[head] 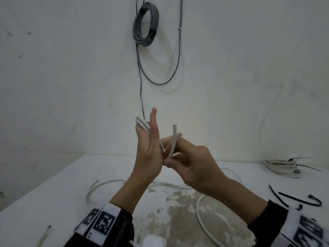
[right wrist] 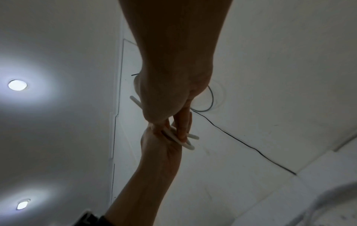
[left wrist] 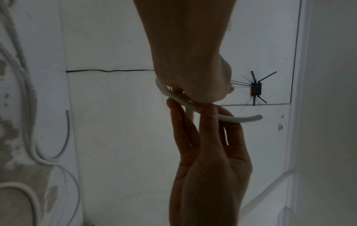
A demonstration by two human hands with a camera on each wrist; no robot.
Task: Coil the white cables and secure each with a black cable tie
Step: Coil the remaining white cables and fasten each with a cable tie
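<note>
Above the table, my left hand (head: 149, 148) is raised with its thumb pointing up, and loops of a white cable (head: 141, 124) are wound over its fingers. Right beside it, my right hand (head: 192, 163) pinches the same cable just below its free end (head: 174, 132), which sticks upward. In the left wrist view the right hand's fingers (left wrist: 208, 126) support the cable end (left wrist: 241, 119) under my left hand (left wrist: 193, 68). In the right wrist view the loops (right wrist: 188, 144) lie across the left hand (right wrist: 160, 149), below my right hand (right wrist: 173, 76). Loose black cable ties (head: 299, 198) lie on the table at the right.
A coiled white cable bound with black ties (head: 283, 167) lies at the back right of the white table (head: 53, 202). Loose white cable (head: 199, 211) trails over the table below my hands. A grey cable coil (head: 146, 24) hangs on the wall.
</note>
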